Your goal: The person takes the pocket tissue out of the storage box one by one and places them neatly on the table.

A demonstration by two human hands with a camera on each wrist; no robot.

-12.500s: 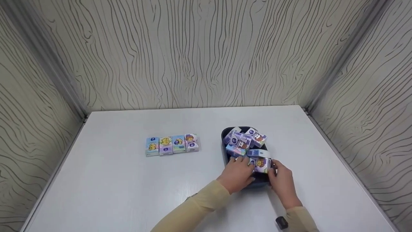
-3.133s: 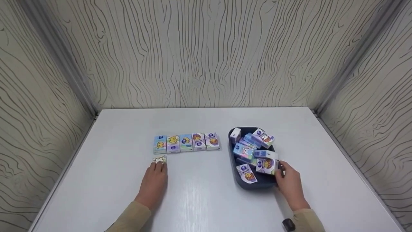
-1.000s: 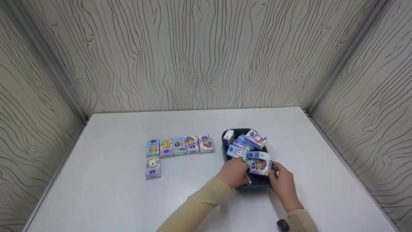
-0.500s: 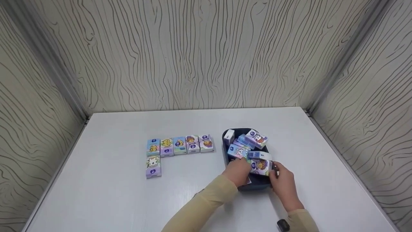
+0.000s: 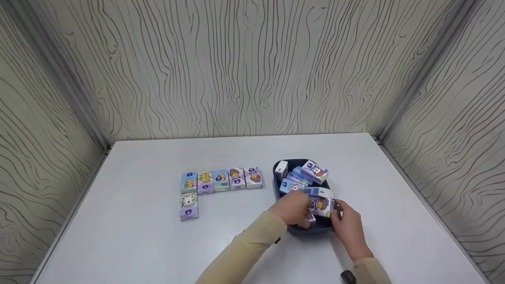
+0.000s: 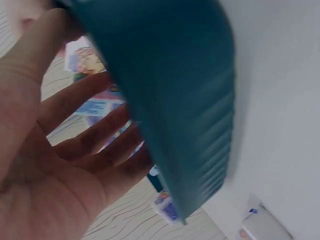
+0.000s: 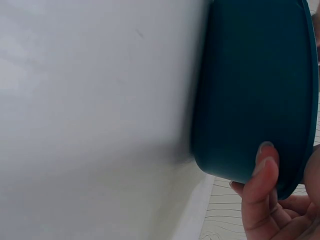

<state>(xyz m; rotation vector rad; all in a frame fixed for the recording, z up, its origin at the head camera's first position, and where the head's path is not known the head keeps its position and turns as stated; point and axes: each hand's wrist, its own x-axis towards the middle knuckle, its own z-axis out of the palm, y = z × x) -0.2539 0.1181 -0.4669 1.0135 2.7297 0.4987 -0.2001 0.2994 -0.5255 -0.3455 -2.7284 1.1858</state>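
Carefully, I pinched a patterned box (image 5: 311, 217) inside the near end of the blue tub (image 5: 315, 231).
At the tub's right rim, my right hand (image 5: 349, 227) gripped the edge, fingers against its outer wall, steadying it on the white table (image 5: 138, 244). My left hand (image 5: 292, 207) reached over the tub's left side, thumb and fingers narrowed on that box, which sat tilted. A firm hold on its sides and a straight lift seemed wisest, since the loose boxes (image 5: 315, 172) towards the tub's far end overlapped and could be knocked out. Left of the tub lay a single box (image 5: 189, 206) and, just beyond it, a row of five boxes (image 5: 221, 180). Behind the tub, past the table, stood a wood-grain wall (image 5: 236, 67).
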